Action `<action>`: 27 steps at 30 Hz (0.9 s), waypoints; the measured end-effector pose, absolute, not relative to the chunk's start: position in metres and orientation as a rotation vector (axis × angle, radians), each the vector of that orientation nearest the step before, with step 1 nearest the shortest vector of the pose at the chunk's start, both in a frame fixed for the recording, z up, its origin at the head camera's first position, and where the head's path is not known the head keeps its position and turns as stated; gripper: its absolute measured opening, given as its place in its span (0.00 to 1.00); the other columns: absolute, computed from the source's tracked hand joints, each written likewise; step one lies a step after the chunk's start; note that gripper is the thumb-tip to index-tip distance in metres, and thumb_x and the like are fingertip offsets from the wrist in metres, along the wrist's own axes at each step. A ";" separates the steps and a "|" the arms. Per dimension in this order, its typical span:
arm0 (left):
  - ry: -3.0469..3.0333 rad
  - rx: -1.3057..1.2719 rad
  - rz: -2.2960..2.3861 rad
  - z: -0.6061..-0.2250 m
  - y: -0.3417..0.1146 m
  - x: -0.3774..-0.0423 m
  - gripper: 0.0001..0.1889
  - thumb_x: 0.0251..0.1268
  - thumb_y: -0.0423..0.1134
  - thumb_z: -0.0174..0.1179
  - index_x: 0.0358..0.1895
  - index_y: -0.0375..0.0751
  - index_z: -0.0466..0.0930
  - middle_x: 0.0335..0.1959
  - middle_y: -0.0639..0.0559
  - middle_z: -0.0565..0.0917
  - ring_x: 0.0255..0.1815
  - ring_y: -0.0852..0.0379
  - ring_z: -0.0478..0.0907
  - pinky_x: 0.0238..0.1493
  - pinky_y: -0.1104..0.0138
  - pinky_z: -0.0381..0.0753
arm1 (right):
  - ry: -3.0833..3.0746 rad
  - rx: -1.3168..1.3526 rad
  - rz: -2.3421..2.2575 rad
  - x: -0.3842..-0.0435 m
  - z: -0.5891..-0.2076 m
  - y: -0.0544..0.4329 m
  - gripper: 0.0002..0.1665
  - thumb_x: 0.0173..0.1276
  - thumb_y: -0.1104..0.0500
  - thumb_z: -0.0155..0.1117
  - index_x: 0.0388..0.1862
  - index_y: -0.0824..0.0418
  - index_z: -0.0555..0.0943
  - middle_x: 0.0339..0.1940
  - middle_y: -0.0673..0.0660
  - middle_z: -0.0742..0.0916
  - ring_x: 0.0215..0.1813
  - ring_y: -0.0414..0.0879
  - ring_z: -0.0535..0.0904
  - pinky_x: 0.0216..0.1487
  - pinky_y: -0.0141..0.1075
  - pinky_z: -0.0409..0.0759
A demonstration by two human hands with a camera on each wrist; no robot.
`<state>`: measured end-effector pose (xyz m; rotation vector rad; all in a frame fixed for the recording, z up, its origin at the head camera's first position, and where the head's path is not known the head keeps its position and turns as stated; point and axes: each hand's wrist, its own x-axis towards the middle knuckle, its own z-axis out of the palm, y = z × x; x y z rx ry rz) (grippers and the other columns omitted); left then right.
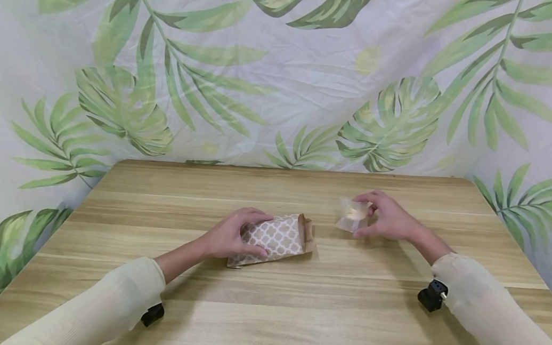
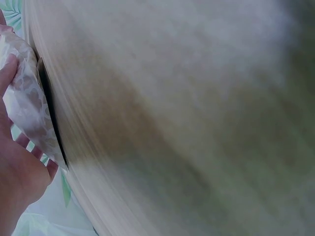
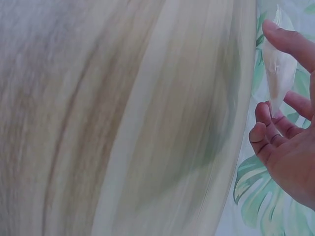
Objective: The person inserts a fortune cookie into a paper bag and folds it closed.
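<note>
A brown paper bag (image 1: 278, 236) with a white lattice pattern lies on its side on the table, its mouth toward the right. My left hand (image 1: 233, 236) grips its closed end, thumb on the near side and fingers over the far side. To the right, my right hand (image 1: 388, 216) holds a small clear plastic packet (image 1: 352, 215) by its edges between thumb and fingers. Something pale yellow shows inside the packet; its kind cannot be told. In the right wrist view the packet (image 3: 279, 69) appears edge-on. The left wrist view shows the paper bag (image 2: 29, 103) in the fingers.
The wood-grain table (image 1: 295, 313) reaches back to a leaf-printed cloth (image 1: 306, 89) hanging behind it. A small black wrist camera (image 1: 433, 296) sits under the right sleeve, another black camera (image 1: 153, 314) under the left.
</note>
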<state>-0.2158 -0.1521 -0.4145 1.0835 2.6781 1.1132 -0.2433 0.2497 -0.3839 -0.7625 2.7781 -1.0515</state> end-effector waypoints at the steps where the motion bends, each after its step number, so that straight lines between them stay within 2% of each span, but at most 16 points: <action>1: 2.675 1.087 1.124 -0.415 -0.152 -0.216 0.41 0.47 0.45 0.83 0.67 0.36 0.79 0.65 0.41 0.81 0.68 0.41 0.75 0.71 0.44 0.70 | 2.773 -0.768 -1.056 -0.243 -0.384 0.249 0.46 0.47 0.59 0.88 0.63 0.75 0.77 0.50 0.67 0.79 0.41 0.52 0.77 0.41 0.38 0.74; 7: 2.632 1.049 1.203 -0.414 -0.151 -0.215 0.43 0.45 0.42 0.85 0.67 0.33 0.77 0.66 0.42 0.81 0.69 0.42 0.74 0.72 0.47 0.69 | 2.759 -0.793 -1.048 -0.239 -0.382 0.243 0.46 0.49 0.58 0.88 0.64 0.74 0.77 0.47 0.63 0.79 0.42 0.51 0.77 0.37 0.35 0.72; 13: 2.612 1.022 1.235 -0.414 -0.151 -0.214 0.43 0.46 0.41 0.85 0.68 0.31 0.76 0.66 0.41 0.80 0.70 0.42 0.74 0.73 0.47 0.68 | 2.728 -0.791 -1.061 -0.237 -0.381 0.238 0.46 0.50 0.58 0.88 0.65 0.74 0.76 0.49 0.63 0.78 0.42 0.52 0.76 0.31 0.33 0.71; 22: 2.627 1.011 1.224 -0.414 -0.151 -0.214 0.41 0.46 0.41 0.85 0.66 0.32 0.77 0.64 0.41 0.81 0.68 0.43 0.75 0.72 0.48 0.69 | 2.707 -0.829 -1.096 -0.231 -0.379 0.231 0.48 0.48 0.60 0.88 0.66 0.74 0.75 0.57 0.67 0.79 0.43 0.53 0.76 0.32 0.32 0.69; 27: 2.630 1.018 1.225 -0.414 -0.151 -0.214 0.41 0.46 0.41 0.85 0.66 0.32 0.78 0.64 0.41 0.81 0.68 0.42 0.75 0.72 0.48 0.69 | 2.696 -0.870 -1.120 -0.228 -0.380 0.225 0.48 0.46 0.60 0.90 0.64 0.73 0.76 0.51 0.64 0.80 0.43 0.53 0.76 0.33 0.32 0.70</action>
